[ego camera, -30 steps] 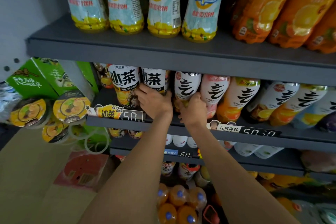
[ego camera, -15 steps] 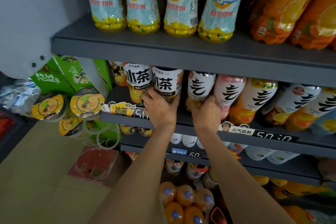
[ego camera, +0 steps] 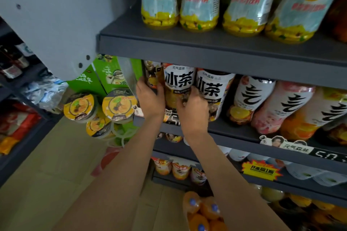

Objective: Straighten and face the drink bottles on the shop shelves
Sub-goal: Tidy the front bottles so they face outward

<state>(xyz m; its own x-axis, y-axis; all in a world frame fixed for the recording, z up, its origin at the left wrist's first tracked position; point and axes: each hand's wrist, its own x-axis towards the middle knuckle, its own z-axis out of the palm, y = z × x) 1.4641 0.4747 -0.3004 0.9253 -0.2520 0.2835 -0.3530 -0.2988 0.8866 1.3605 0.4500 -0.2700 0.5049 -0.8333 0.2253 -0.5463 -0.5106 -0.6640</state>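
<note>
On the middle shelf (ego camera: 234,133), the left hand (ego camera: 150,101) grips a dark bottle (ego camera: 153,77) at the row's far left end. The right hand (ego camera: 194,107) curls around the iced tea bottle (ego camera: 177,84) just beside it.

Dark-labelled bottle (ego camera: 153,77) stands leftmost on the middle shelf (ego camera: 234,137), beside two white-labelled tea bottles (ego camera: 178,84).

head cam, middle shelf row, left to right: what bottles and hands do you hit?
Dark-labelled bottle gripped by the left hand → first iced tea bottle → right hand on the second iced tea bottle → white bottle with orange slice → pink bottle → orange bottle.
</note>
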